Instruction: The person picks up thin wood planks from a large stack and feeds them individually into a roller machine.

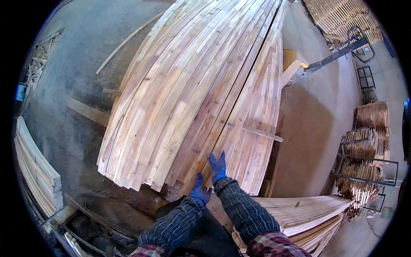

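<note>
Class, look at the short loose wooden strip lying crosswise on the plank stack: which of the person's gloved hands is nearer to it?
Right. The right hand rests on the planks just below the short crosswise wooden strip; the left hand sits lower and further left, at the plank ends.

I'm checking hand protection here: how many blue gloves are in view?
2. The left glove grips the near end of a board in the long wooden board stack; the right glove lies flat on the boards just beside it. No other gloves show.

A timber workshop: long stacked planks [192,90], bundled wood strips in metal racks [368,150], dusty concrete floor [77,51].
</note>
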Demonstrator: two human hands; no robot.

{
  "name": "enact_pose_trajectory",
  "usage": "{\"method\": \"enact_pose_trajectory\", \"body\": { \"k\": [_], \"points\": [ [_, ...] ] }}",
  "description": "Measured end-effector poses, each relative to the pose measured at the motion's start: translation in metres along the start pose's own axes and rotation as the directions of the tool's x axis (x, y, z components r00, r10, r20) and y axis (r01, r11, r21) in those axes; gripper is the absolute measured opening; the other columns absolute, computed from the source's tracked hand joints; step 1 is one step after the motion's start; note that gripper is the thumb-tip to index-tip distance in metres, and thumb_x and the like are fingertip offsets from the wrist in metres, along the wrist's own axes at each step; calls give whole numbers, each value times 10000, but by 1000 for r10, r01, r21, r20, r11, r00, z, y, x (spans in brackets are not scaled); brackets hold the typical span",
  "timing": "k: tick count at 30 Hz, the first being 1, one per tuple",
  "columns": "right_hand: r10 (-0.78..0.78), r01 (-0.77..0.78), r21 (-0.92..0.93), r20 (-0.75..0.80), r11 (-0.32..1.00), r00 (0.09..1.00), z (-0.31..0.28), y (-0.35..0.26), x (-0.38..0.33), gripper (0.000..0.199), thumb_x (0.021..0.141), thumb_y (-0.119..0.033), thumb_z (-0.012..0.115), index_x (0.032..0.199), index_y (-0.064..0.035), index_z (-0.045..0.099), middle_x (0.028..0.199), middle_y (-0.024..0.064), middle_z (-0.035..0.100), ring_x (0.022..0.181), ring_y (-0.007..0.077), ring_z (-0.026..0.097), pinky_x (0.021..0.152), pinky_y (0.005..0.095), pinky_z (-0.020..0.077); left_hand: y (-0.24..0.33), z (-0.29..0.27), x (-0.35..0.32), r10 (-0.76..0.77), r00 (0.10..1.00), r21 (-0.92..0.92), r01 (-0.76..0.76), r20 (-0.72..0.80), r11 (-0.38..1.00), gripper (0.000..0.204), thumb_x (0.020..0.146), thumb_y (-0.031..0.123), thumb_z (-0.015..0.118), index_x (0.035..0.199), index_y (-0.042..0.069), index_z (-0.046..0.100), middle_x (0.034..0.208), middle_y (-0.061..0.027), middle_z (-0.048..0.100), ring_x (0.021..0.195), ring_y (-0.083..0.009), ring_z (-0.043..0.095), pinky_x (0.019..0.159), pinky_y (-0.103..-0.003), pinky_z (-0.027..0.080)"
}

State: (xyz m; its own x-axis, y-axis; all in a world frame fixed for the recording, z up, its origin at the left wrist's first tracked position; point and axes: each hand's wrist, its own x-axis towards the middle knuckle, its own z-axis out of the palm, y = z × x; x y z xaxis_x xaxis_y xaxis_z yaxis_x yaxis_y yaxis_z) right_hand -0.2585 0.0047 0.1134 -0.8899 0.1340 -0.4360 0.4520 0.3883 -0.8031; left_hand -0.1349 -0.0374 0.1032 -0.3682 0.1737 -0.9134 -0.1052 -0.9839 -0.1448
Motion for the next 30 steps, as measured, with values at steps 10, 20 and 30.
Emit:
{"method": "enact_pose_trajectory", "body": {
  "k": [10, 20, 30],
  "points": [
    [202, -302, 536, 237, 789, 950, -11, 6, 6, 807, 784, -121, 732, 1414, 23, 248, 1310, 150, 479, 1160, 250, 506, 989, 338, 400, 1, 30, -50, 14, 995, 308, 18, -100, 951, 266, 839, 281, 698, 1035, 218, 530, 823, 24, 499, 771, -146, 481, 811, -411, 421],
    [107, -482, 614, 545, 625, 832, -76, -66, -102, 527, 787, -97, 693, 1256, -18, 467, 1087, 91, 601, 973, 238, 594, 875, 365, 495, 56, 119, -150, 388, 675, 727, -686, 627, 17, 860, 781, 448, 718, 1379, -28, 322, 1360, -223, 414, 1278, -321, 394, 1081, -385, 300],
    [113, -711, 244, 903, 660, 414, -91, -223, -201, 296, 973, -229, 419, 1154, -22, 530, 1121, 145, 570, 1134, 281, 509, 1020, 403, 379, 126, 110, -195, -152, 906, 917, -398, 394, 4, 693, 751, 487, 738, 1184, -20, 548, 1041, -111, 620, 942, -167, 581, 793, -310, 485]
  ]
}}
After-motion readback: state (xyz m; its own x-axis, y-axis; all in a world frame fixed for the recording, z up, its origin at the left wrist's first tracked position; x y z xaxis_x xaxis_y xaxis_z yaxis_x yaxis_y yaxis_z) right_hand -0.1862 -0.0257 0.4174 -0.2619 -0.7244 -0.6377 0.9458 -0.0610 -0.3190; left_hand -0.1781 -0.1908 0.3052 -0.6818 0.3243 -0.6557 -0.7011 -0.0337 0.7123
